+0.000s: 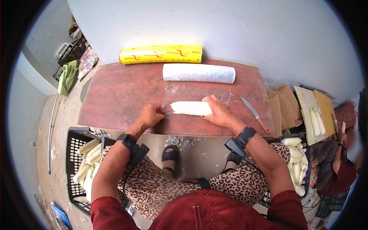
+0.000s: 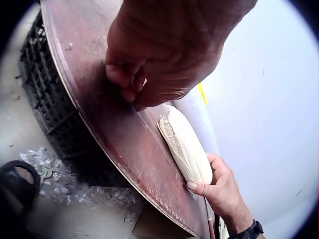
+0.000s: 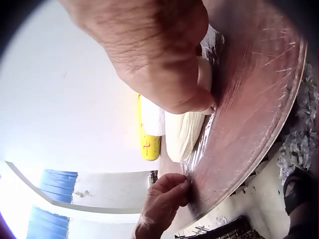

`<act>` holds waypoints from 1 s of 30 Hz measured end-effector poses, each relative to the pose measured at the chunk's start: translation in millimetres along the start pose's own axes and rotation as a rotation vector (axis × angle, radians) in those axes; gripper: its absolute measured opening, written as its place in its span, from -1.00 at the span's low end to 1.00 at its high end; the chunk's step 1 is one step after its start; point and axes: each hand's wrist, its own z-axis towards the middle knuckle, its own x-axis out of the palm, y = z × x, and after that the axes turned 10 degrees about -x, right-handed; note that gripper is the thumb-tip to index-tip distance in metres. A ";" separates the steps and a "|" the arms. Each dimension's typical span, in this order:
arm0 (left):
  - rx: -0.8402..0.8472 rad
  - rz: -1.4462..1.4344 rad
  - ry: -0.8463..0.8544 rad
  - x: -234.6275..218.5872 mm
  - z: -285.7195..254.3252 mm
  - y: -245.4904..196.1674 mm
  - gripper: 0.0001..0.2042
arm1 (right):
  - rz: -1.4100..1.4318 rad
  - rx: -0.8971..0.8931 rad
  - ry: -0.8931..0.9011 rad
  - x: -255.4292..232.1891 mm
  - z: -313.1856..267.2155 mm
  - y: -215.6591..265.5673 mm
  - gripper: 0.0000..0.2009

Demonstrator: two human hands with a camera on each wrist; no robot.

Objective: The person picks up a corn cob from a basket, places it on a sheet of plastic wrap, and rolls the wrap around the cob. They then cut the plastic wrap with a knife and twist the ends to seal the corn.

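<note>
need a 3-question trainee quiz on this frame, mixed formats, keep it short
1. True or false: the orange-handled knife is in the right hand.
2. What does the left hand pinch? A) clear plastic film B) yellow film roll C) black crate
3. Fill in: the right hand rests on the pale husked corn cob, which lies on the ___.

Key: 1 false; 2 A; 3 clear plastic film
</note>
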 end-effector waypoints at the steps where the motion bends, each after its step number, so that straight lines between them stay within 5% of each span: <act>1: -0.005 -0.004 -0.007 -0.2 -0.1 0.0 -0.86 | -0.014 0.017 0.034 -4.4 -1.1 4.3 -0.51; 17: -0.160 -0.112 0.146 -19.3 -2.6 -1.4 -0.79 | -0.171 -0.004 0.079 -9.3 -8.9 9.2 -0.33; 20: -0.101 0.208 -0.018 -25.5 3.1 5.7 -0.77 | -0.162 0.006 0.102 -8.8 -10.2 7.2 -0.25; 25: 0.091 0.160 -0.261 -18.9 -3.7 -28.3 -0.69 | -0.078 0.018 0.113 -9.7 -12.2 2.0 -0.19; 30: 0.359 0.212 -0.203 -3.9 -13.5 -65.1 -0.55 | 0.034 0.088 -0.043 -42.6 -9.6 -1.8 -0.48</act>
